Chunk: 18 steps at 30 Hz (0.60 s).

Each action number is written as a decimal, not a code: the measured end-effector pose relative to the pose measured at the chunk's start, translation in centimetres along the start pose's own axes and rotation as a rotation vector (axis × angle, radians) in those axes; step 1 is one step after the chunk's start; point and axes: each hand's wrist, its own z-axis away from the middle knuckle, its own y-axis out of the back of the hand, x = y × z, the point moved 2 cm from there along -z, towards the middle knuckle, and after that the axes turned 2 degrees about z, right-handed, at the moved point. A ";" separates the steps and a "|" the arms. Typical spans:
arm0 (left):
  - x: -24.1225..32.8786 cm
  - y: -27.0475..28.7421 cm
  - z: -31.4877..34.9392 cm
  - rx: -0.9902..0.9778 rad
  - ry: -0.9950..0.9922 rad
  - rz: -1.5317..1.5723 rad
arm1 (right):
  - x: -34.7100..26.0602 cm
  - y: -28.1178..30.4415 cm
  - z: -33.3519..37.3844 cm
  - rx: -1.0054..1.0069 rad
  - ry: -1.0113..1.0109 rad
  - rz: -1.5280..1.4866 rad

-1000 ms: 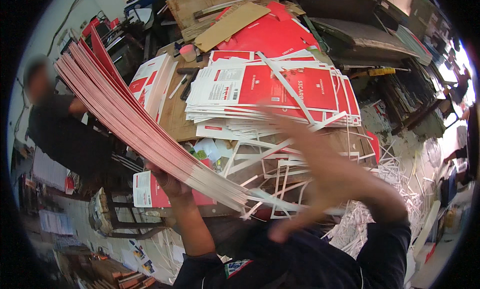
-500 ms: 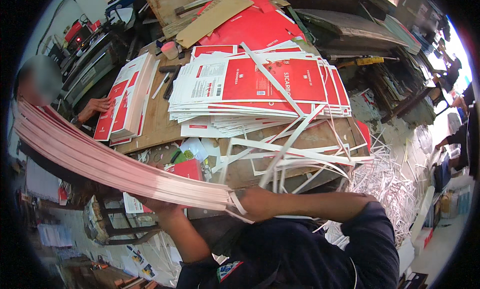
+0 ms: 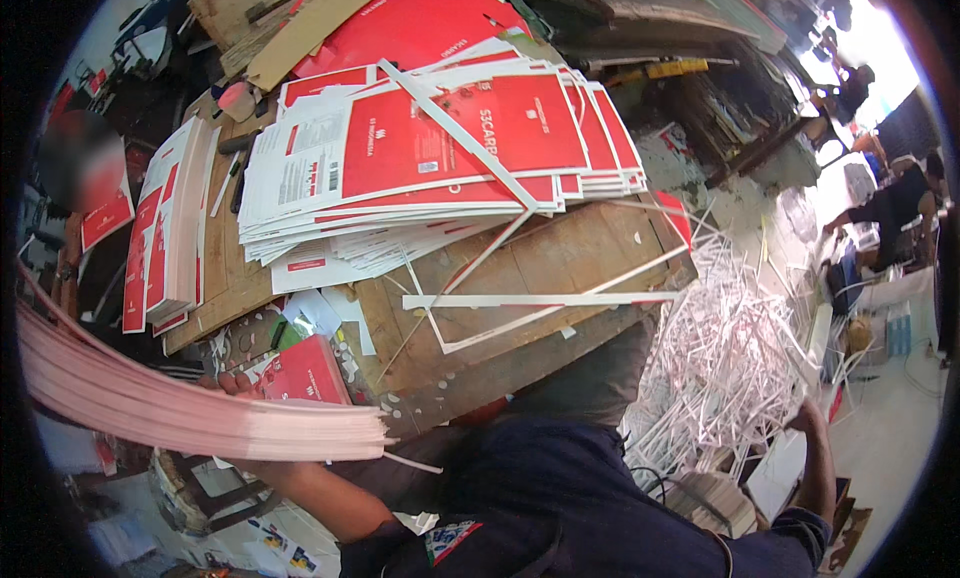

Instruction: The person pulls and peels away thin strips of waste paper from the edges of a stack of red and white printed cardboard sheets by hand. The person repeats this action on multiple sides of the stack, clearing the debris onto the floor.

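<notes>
My left hand (image 3: 236,384) is wrapped around a thick stack of printed sheets (image 3: 200,418), with fingers over its upper side and the wrist below. The stack's pale cut edges face me, and it bends away to the left rim. One thin strip dangles from its near end. Out at the far right, my right hand (image 3: 808,418) reaches over a heap of white paper strips (image 3: 715,348), fingers apart and seemingly holding nothing. Long white trimmings (image 3: 545,300) lie across the wooden table (image 3: 540,253) beside a pile of red and white printed sheets (image 3: 465,128).
Another neat stack of red and white sheets (image 3: 175,233) stands at the table's left, near a person holding a red printed piece (image 3: 108,213). Beyond the pile lie a yellowish board (image 3: 320,28) and a red sheet (image 3: 410,23). A red booklet (image 3: 305,373) sits below the table edge.
My right hand has left the stack's end and swung right over the strip heap. Many loose trimmings are gone from the table's front. The stack in my left hand has shifted left and lower.
</notes>
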 end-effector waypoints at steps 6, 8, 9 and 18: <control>-0.1 -6.0 1.3 -0.135 -0.417 -0.318 | -29.0 16.8 7.6 0.760 0.852 -0.795; -0.5 -7.9 1.2 -0.414 0.189 0.524 | -38.8 23.8 13.6 0.773 1.263 -0.625; -0.3 -8.5 1.3 -0.417 0.282 0.648 | -42.8 27.0 16.6 0.872 1.486 -0.598; 3.3 -6.0 4.5 -0.614 0.328 0.618 | -53.2 30.7 17.0 1.012 1.589 -0.320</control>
